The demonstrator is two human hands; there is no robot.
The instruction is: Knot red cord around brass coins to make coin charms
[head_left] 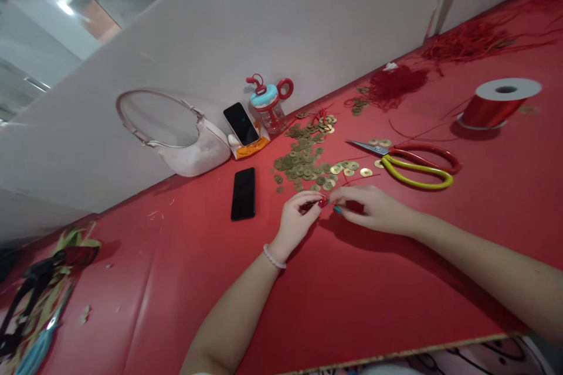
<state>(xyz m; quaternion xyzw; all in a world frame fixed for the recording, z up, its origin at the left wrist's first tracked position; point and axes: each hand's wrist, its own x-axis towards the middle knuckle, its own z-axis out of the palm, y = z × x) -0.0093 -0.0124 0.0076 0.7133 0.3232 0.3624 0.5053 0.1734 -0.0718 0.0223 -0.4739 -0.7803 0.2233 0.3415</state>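
My left hand (299,218), with a beaded bracelet (273,258) on its wrist, pinches a red cord (323,202) at its fingertips. What else sits inside that grip is partly hidden by the fingers. Close on its right, my right hand (373,206) has thumb and fingers closed at the same small red piece; the exact hold is too small to make out. Just beyond both hands spreads a heap of brass coins (301,164) with holes in them. Scissors (422,179) with one red and one yellow handle lie beyond my right hand.
A ribbon spool (492,111) stands at right, near red cord piles (398,87). Along the partition are a cup (273,114), a propped phone (241,124) and a handbag (197,152). Another phone (243,193) lies flat. Blue-handled scissors (39,348) lie far left.
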